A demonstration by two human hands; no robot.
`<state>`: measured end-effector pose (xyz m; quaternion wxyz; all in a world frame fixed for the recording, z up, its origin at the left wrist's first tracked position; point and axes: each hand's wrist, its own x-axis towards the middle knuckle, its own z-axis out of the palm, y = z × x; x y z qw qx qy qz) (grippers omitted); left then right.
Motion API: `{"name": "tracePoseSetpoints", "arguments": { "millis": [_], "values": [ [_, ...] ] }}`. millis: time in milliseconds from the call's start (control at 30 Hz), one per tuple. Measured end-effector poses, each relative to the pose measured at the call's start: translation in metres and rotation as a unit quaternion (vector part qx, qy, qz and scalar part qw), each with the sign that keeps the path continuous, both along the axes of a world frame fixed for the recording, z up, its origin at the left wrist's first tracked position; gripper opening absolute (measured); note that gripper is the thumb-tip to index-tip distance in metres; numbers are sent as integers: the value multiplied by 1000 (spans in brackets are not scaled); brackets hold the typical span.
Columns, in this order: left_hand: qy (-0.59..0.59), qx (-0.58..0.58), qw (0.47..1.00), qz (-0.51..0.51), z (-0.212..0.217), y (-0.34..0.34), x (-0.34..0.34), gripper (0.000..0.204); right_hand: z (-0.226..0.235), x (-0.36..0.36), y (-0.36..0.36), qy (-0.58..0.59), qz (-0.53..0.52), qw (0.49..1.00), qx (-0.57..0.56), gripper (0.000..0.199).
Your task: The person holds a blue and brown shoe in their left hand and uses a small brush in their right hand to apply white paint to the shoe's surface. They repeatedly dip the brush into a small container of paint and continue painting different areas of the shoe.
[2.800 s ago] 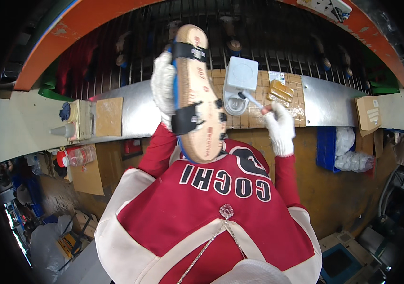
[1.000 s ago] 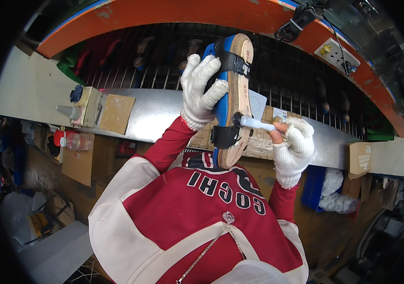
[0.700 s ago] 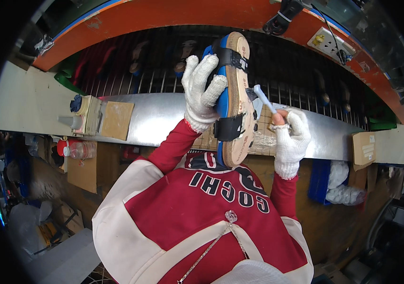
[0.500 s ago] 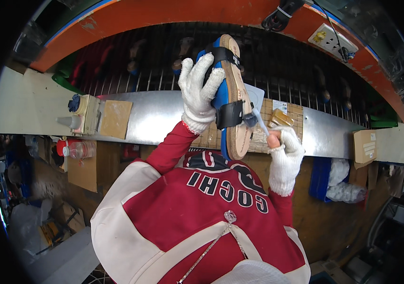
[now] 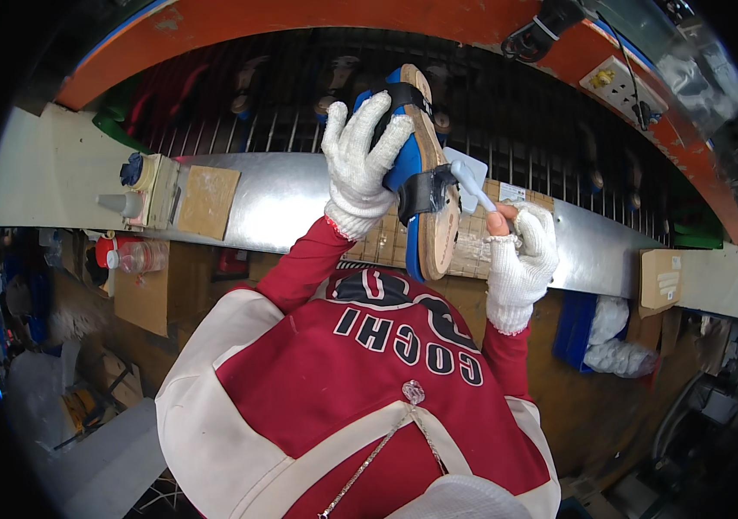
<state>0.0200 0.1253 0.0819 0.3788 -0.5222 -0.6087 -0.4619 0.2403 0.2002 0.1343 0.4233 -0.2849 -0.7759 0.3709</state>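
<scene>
My gloved left hand (image 5: pixel 356 169) grips a sandal (image 5: pixel 440 216) upright above the bench, its fingers spread along the blue shoe last (image 5: pixel 405 163) inside. Two black straps cross the last, and the tan sole is turned to the right. In my gloved right hand (image 5: pixel 520 264), whose bare thumb and fingertip show, a small brush (image 5: pixel 474 186) with a pale handle is pinched. Its head is at the end of the lower strap, by the sole's edge; whether it touches is hard to tell. The sandal hides part of the left palm.
Behind the metal bench (image 5: pixel 256 186) runs a dark rack of rods (image 5: pixel 239 134) carrying more shoes. A tan board (image 5: pixel 210 201) and a dispenser-like box (image 5: pixel 157 195) lie left. Below the bench are a plastic bottle (image 5: pixel 141 257) and a blue bin (image 5: pixel 572 329). A cardboard box (image 5: pixel 661 278) sits right.
My right hand has raised the brush slightly, and its handle now slants up to the left toward the strap end. The sandal has turned slightly, still in my left hand.
</scene>
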Motion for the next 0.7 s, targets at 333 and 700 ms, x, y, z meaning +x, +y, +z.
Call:
{"name": "tracePoseSetpoints", "arguments": {
  "millis": [333, 700],
  "values": [
    [-44, -63, 997, 31, -2, -6, -3, 72, -6, 22, -4, -28, 120, 981, -147, 19],
    [-28, -79, 994, 73, -10, -16, -7, 74, -4, 1, -9, -36, 50, 995, -75, 22]
  ]
}}
